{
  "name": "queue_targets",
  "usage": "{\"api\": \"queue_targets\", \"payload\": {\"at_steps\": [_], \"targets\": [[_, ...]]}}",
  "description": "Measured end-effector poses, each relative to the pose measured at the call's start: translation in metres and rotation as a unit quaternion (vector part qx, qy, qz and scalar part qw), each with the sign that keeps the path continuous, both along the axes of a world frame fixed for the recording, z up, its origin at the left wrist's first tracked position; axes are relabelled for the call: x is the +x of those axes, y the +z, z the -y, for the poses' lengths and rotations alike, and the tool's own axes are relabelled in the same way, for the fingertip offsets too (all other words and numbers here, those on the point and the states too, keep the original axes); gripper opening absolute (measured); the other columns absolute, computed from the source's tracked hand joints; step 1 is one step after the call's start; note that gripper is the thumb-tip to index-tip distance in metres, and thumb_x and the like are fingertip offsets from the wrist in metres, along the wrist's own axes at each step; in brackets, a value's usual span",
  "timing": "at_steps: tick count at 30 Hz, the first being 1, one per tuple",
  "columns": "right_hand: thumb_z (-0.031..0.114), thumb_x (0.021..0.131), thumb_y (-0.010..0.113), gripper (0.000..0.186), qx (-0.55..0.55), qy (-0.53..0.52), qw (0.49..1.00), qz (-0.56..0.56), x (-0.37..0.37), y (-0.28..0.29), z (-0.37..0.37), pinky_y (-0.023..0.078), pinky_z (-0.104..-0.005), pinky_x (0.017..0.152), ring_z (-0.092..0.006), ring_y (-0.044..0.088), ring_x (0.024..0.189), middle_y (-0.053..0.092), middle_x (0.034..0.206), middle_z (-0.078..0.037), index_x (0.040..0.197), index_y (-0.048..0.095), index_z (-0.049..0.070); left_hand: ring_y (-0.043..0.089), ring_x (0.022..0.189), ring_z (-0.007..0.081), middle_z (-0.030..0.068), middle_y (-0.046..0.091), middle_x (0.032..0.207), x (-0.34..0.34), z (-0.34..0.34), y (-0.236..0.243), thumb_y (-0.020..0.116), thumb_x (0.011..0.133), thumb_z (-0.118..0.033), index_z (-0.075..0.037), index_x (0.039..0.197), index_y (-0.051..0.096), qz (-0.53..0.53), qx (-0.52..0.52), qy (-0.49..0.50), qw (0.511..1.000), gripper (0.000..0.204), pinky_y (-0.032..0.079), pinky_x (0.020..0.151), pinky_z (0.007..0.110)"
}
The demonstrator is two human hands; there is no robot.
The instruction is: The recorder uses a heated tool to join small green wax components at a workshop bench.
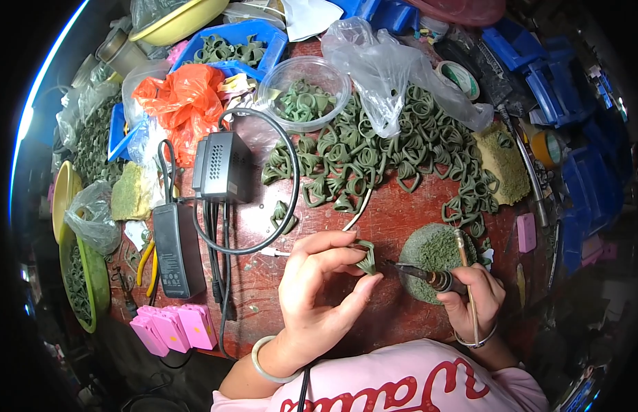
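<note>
On the bench, below a heap of green wax rings, the left hand has its grip closed on one ring; the right hand is closed around a wax pen touching it. The ring looks light, soft and fragile: best pinched by its band.

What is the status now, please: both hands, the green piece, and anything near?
Left hand pinching green ring piece. Right hand gripping heated pen tool, tip at piece. Green pile beyond, apart.
</note>
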State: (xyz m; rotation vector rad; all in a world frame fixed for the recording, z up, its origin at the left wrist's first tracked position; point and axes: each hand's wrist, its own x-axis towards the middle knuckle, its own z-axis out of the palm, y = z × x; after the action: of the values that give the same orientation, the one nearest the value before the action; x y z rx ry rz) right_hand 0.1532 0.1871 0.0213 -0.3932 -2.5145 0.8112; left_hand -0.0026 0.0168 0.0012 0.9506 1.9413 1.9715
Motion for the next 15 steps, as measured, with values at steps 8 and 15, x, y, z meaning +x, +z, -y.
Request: {"api": "queue_targets", "payload": {"at_steps": [8, 15], "targets": [[0.04, 0.086, 0.071, 0.042, 0.013, 0.006, 1.0, 0.004, -0.0008, 0.0012, -0.0001, 0.039, -0.0325, 0.046, -0.0212, 0.051, 0.049, 0.05, 0.064, -0.007, 0.088, 0.058, 0.0, 0.057, 0.097, 0.0142, 0.0166, 0.049, 0.121, -0.0019, 0.0034, -0.0004, 0.075, 0.074, 0.01, 0.002, 0.107, 0.057, -0.03, -0.029, -0.006, 0.999, 0.039, 0.055, 0.07, 0.019], [0.039, 0.086, 0.072, 0.041, 0.015, 0.013, 1.0, 0.011, -0.0013, 0.0009, -0.001, 0.039, -0.0313, 0.045, -0.0199, 0.051, 0.049, 0.05, 0.063, -0.007, 0.088, 0.058, 0.0, 0.057, 0.096, 0.0141, 0.0162, 0.049, 0.121, -0.001, 0.002, -0.0011, 0.076, 0.073, 0.01, 0.001, 0.106, 0.057, -0.018, -0.023, -0.006, 1.0, 0.039, 0.055, 0.07, 0.019]]}}
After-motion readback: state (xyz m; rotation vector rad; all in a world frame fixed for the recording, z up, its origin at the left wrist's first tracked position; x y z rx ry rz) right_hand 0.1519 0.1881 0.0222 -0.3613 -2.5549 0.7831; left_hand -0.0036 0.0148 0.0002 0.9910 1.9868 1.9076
